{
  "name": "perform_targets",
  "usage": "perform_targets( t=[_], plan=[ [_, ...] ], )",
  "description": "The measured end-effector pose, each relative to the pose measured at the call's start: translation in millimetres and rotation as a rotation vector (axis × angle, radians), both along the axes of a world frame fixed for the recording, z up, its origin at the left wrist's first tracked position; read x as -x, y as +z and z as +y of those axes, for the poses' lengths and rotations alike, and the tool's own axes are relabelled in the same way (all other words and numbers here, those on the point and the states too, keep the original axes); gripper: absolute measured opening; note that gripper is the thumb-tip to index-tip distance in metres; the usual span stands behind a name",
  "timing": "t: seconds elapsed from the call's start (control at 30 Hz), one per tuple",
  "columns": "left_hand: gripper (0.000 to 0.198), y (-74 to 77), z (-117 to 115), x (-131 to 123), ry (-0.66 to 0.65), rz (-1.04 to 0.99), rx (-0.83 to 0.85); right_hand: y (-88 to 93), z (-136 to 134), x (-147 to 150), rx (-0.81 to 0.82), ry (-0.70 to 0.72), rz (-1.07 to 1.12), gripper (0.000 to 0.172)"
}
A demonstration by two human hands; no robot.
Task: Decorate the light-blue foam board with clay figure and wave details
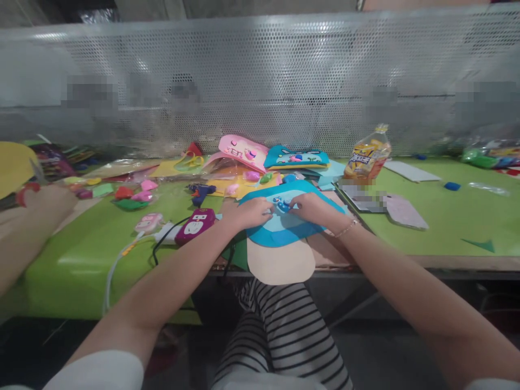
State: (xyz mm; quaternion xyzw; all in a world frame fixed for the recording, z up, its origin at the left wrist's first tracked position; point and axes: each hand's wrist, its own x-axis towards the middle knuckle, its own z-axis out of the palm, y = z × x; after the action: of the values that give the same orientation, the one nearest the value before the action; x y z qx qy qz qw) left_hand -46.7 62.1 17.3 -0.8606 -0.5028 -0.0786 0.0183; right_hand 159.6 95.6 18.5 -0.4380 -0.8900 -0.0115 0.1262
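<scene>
No word, brand or number can be read for certain. At two o'clock from the blue paper (280,236), the snack bag (361,157) bears pale characters, too blurred to read. Between ten and eleven o'clock, the pink pouch (244,155) carries small letter-like marks, likewise illegible.

Perforated metal screen (260,70) walls off the table's (441,219) back edge. Mid front edge: left hand (258,213) and right hand (306,208) over the blue cut-out (280,237), slim gap between. Right side: low pass inward from front edge, right of the pinkish slab (406,212), over a flat green scrap (483,245). Upright snack bag (365,158) blocks toward back. Left of centre: purple box (196,226), white cable (110,271) draped over front edge. Far left: another person's hand (57,203) crowds the side.
</scene>
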Motion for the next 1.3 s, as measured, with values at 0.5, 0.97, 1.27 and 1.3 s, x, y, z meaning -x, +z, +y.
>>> perform_targets(
  t=[0.5, 0.97, 1.27, 1.3],
  plan=[
    [0.029, 1.9, -3, 0, 0.017, 0.013, 0.008, -5.4, 13, -10, 0.080, -0.029, 0.032, 0.021],
    [0.055, -5.1, -3, -12, 0.041, 0.046, 0.004, -7.8, 15, -11, 0.142, 0.009, 0.101, 0.018],
    [0.049, -3.2, 7, -18, 0.047, 0.092, 0.015, -7.1, 14, -10, 0.060, 0.034, 0.030, 0.019],
    [0.048, -2.6, 7, -19, 0.046, 0.104, 0.020, -6.7, 13, -10, 0.058, 0.026, 0.027, 0.019]
  ],
)
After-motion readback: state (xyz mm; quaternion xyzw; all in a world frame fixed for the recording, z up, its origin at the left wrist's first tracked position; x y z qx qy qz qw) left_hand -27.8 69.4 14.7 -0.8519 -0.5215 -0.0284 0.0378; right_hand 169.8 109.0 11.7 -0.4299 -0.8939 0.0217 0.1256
